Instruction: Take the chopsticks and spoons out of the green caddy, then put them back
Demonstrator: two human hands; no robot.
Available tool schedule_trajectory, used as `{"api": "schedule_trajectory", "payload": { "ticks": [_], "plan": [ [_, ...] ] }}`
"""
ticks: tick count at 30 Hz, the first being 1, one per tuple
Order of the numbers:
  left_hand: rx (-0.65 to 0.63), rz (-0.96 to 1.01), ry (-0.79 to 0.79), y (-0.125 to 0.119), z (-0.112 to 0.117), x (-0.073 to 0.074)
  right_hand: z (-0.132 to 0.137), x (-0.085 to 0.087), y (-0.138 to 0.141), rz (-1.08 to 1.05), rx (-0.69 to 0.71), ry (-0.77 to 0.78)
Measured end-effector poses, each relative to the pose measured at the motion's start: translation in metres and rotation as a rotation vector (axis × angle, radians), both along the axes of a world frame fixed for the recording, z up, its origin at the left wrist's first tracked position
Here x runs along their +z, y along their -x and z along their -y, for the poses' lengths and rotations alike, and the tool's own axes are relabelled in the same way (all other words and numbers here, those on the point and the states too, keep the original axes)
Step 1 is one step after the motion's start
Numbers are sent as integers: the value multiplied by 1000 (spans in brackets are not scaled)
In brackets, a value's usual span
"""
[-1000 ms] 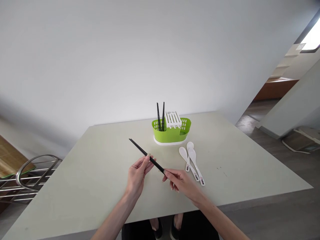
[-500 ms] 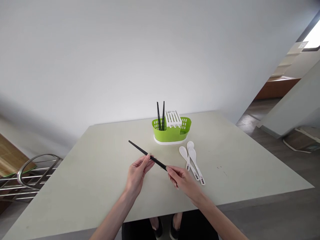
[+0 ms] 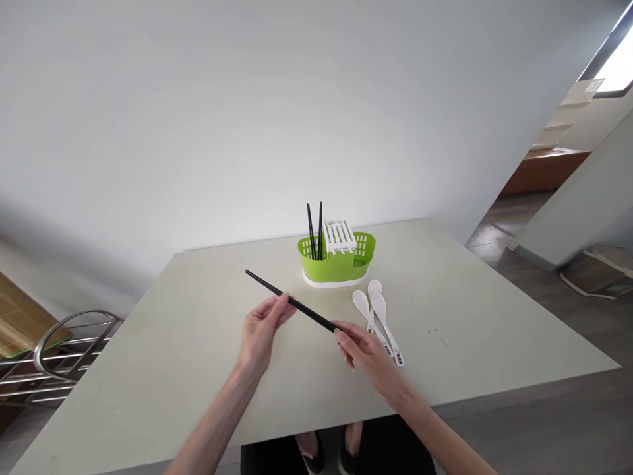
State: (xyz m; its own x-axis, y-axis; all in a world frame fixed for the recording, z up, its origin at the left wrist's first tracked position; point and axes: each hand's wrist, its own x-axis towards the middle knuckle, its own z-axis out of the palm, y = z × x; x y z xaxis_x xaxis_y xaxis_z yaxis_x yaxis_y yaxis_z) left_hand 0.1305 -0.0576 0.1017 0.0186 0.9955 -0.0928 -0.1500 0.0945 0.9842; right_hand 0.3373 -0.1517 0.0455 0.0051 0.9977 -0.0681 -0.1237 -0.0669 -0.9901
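Note:
A pair of black chopsticks [image 3: 312, 314], lying together so closely that they look like one stick, slants above the table between my hands. My left hand [image 3: 258, 333] pinches them near the middle, with the thin tips pointing up and left. Their thick ends are in the closed fingers of my right hand [image 3: 370, 356]. Beyond my hands stands a green cutlery basket [image 3: 329, 270] on a white base. More black chopsticks [image 3: 320, 227] stand upright in its left compartment. White spoons [image 3: 379, 307] lie overlapping on the table beside my right hand.
A white slatted rack [image 3: 339, 235] sits across the middle of the basket. The pale table [image 3: 148, 369] meets a white wall [image 3: 247, 119] at the back. At the far left are a metal rack [image 3: 42, 353] and a bamboo board [image 3: 22, 316].
My left hand has shifted left and slightly up, and the hands are farther apart along the chopsticks. My right hand has hardly moved. The spoons and basket stay in place.

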Motion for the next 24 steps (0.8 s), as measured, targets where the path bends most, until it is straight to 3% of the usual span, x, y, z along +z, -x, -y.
{"api": "schedule_trajectory", "payload": {
  "ticks": [4,7,10,13,15,19,24],
  "plan": [
    [163,-41,-205,16,-44,36,-1,-15,-55,181,-198,-26],
    [244,-99,-351,20,-78,67,-5,-42,-115,395,-437,-35],
    [256,-196,-429,8,-108,83,-10,-74,-163,591,-633,-56],
    [214,-303,-447,-14,-135,80,-11,-96,-181,698,-713,-107],
    [181,-365,-434,-29,-152,72,-11,-101,-181,748,-682,-150],
    [141,-541,-386,-50,-177,53,-10,-100,-174,817,-566,-185],
    [111,-682,-306,-59,-189,38,-11,-97,-175,794,-571,-169]
  ]
}}
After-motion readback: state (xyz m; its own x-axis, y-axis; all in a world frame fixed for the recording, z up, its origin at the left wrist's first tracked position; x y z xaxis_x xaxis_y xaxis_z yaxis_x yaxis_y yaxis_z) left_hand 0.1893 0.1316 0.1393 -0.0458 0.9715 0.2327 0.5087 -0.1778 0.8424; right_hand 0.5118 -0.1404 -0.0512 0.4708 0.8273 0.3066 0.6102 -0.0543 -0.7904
